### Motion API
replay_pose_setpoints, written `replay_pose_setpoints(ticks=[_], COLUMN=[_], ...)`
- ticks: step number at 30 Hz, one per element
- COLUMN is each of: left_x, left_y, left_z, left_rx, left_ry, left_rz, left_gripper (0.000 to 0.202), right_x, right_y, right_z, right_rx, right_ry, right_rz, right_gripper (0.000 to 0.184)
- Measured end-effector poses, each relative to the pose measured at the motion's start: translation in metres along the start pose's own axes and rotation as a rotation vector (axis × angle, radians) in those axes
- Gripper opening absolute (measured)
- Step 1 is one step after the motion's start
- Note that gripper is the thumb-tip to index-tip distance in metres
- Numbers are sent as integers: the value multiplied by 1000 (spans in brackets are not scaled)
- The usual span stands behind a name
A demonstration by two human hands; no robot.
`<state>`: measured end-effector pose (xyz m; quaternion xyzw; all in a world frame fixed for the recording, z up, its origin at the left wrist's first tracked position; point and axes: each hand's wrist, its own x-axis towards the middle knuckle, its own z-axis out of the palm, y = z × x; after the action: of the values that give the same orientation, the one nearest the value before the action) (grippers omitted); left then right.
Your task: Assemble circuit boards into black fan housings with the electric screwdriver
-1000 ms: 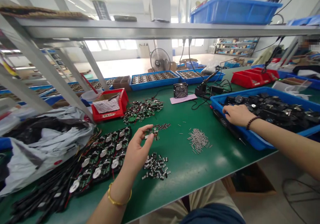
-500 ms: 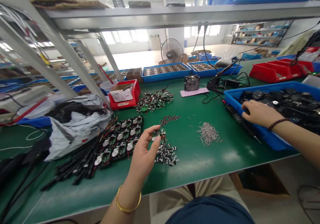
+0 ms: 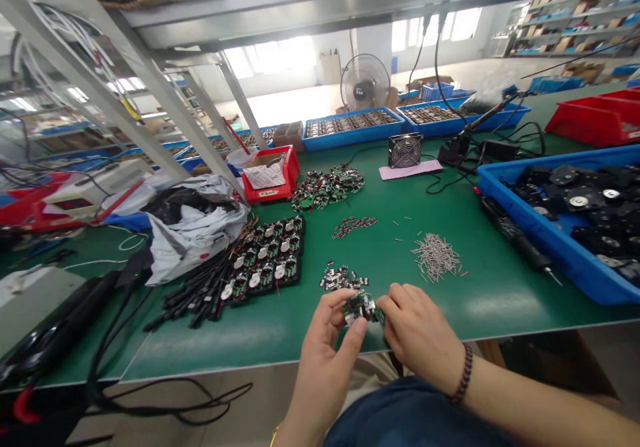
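A small green circuit board (image 3: 361,306) with silver and black parts is pinched between the thumb and fingers of my left hand (image 3: 330,340), low over the table's front edge. My right hand (image 3: 423,324) meets the board's right side with its fingers curled closed; what they grip is hidden. Just beyond the hands lies a heap of small black-and-silver components (image 3: 344,278). Further back is a little pile of brown-and-silver pieces (image 3: 354,226). Thin metal pins (image 3: 436,257) are heaped to the right.
Black housings fitted with boards (image 3: 265,254) stand in rows at left, cables trailing. Loose boards (image 3: 327,187) are piled behind, beside a red bin (image 3: 290,170). A small fan (image 3: 405,150) faces me. An electric screwdriver (image 3: 515,234) lies along the blue bin (image 3: 565,260) of black parts.
My right hand has left the blue bin and come to the board in my left hand. The left hand has drawn the board closer to me. The view has turned left and down.
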<state>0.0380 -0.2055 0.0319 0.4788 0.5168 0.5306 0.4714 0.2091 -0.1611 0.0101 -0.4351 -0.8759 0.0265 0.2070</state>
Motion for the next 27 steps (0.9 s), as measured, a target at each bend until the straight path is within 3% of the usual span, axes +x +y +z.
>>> replay_pose_setpoints(ticks=[3, 7, 12, 14, 20, 24, 27], left_x=[-4, -1, -1, -1, 0, 0, 2], left_y=[1, 5, 6, 4, -11, -21, -26], left_z=[3, 15, 35, 38, 33, 41, 47], left_rx=[-106, -173, -195, -76, 614, 835, 857], left_ry=[-65, -161, -333, -337, -160, -258, -254], left_rz=[-77, -177, -276, -222, 223, 295, 318], left_gripper=[46, 51, 52, 51, 50, 84, 94], right_x=[-7, -16, -30, -34, -41, -37, -30], right_y=[12, 31, 44, 52, 84, 91, 88], right_z=[-10, -45, -61, -57, -48, -42, -37], right_rx=[145, 514, 584, 561, 576, 592, 587], right_ry=[40, 19, -56, -32, 79, 68, 50], right_rz=[7, -88, -275, -266, -176, -139, -206], right_gripper=[27, 58, 40, 33, 34, 32, 25])
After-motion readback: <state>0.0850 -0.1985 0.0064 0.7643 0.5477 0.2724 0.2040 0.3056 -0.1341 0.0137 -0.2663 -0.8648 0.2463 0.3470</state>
